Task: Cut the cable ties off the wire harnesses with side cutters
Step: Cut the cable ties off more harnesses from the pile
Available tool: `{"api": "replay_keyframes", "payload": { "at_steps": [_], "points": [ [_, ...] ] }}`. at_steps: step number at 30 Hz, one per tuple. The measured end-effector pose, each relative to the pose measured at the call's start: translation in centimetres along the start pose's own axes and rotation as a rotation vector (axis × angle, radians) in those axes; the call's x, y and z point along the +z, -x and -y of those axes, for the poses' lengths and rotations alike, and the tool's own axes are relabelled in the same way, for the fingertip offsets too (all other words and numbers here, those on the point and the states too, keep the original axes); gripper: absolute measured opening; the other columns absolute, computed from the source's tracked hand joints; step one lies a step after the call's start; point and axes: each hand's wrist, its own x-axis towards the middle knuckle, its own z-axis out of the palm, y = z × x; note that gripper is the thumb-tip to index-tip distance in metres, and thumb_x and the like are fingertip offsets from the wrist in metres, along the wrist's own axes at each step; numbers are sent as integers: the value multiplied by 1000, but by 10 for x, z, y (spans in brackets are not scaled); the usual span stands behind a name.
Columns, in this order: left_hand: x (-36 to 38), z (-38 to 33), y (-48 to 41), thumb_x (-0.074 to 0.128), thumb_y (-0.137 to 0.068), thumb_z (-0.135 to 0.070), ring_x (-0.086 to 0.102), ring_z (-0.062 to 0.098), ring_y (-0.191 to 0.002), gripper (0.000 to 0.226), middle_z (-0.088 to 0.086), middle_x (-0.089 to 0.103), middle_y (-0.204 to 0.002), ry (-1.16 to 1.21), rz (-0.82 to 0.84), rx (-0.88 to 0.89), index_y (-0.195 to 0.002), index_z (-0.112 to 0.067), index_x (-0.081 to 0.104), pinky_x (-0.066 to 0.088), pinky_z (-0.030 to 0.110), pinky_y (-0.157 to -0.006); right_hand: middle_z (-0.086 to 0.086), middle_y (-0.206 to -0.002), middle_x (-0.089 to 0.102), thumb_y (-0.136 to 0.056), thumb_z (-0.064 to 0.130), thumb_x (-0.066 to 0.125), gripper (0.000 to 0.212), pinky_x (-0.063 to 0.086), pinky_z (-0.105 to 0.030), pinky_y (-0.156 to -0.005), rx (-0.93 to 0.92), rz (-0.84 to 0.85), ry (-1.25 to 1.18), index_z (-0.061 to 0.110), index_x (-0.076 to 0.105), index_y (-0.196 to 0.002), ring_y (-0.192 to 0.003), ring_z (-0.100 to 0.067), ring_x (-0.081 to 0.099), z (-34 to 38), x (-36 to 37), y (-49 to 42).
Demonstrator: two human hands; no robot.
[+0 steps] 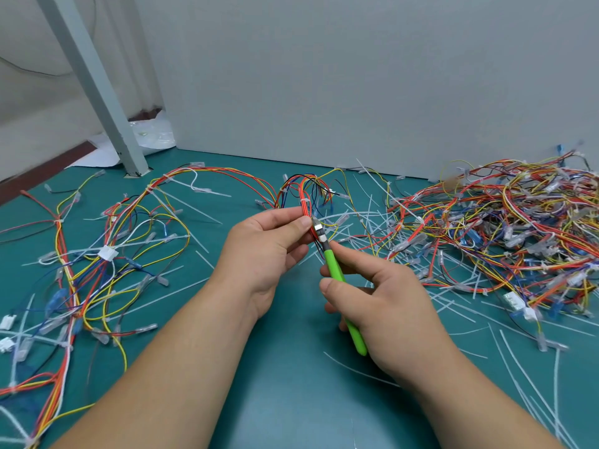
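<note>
- A bundle of red, orange and yellow wires forming a harness (pixel 306 192) stands looped up at the centre of the frame, with a small white plastic cable tie (pixel 303 201) wrapped round it just above the thumb.
- Side cutters with bright green handles and a steel head (pixel 337 270) point up and left. The head touches the bundle just beside the thumb tip. How far the jaws stand apart cannot be told.
- The left hand (pixel 265 251) pinches the bundle between thumb and curled fingers.
- The right hand (pixel 385 303), lower right of centre, has its fingers curled round the green handles.
- Cut white tie strips (pixel 372 222) lie scattered on the teal mat (pixel 285 384).
- A tangled pile of multicoloured harnesses (pixel 505 228) fills the right side.
- Looser harnesses (pixel 97 254) spread over the left.
- A grey metal post (pixel 97 85) slants at upper left.
</note>
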Motion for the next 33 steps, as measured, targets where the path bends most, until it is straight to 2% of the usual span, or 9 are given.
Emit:
{"api": "replay_keyframes", "payload": {
  "at_steps": [3,5,8,10,14,18,25,29,33],
  "points": [
    [1,0,1,72,-90,-6,72,7,-68,10,-1,77,-79,-1,1,4,-93,-15,73,56,18,-60,-29,-98,65,-71,46,74,57,45,-43,-60,-9,8,6,43,68,-127,-66,-24,52,2,2,3],
    [1,-1,1,72,-90,-6,72,7,-68,10,-1,77,-79,-3,1,5,-94,-15,73,56,18,-60,-18,-93,69,-78,36,73,47,50,-41,-56,-28,29,10,41,71,-124,-63,-22,57,3,2,4],
    [1,0,1,72,-89,-6,72,8,-68,11,0,77,-80,-10,-6,8,-93,-16,73,55,18,-59,2,-95,72,-83,26,71,43,54,-27,-52,-43,47,-17,32,70,-126,-64,-14,69,4,2,4],
    [1,0,1,72,-89,-6,72,8,-69,11,1,77,-82,-17,-11,7,-92,-17,73,55,19,-59,7,-99,72,-79,28,70,48,55,-26,-52,-39,19,-53,27,69,-127,-66,-15,72,4,3,4],
    [0,0,0,71,-91,-7,70,8,-69,12,-4,75,-80,-20,-30,2,-95,-19,74,56,21,-60,-1,-103,72,-75,28,70,40,56,-31,-53,-22,-95,-219,28,71,-115,-70,-22,75,3,3,1],
    [-2,-3,-2,67,-94,-8,72,10,-70,14,-5,76,-81,29,-57,4,-101,-18,72,56,22,-62,-4,-93,69,-74,30,68,21,58,-35,-57,23,-170,-367,26,76,-93,-78,-27,76,0,-1,-5],
    [-6,-8,-7,65,-97,-8,70,4,-63,14,-7,75,-75,239,-160,19,-103,-20,69,56,19,-56,1,-107,66,-71,32,68,40,58,-33,-65,-1,-242,-423,25,66,-110,-88,-26,77,0,-4,-7],
    [-7,-9,-8,64,-98,-10,70,4,-61,13,-7,74,-74,303,-152,-4,-104,-20,68,55,18,-55,9,-88,73,-74,29,65,39,61,-33,-66,45,-138,-637,21,68,-113,-95,-34,76,4,-8,-8],
    [-6,-8,-7,63,-98,-11,69,5,-61,12,-6,74,-74,305,-126,-10,-105,-20,67,55,19,-54,6,-97,74,-76,30,63,37,59,-33,-66,72,-60,-742,23,71,-112,-93,-29,75,5,-10,-7]
  ]
}}
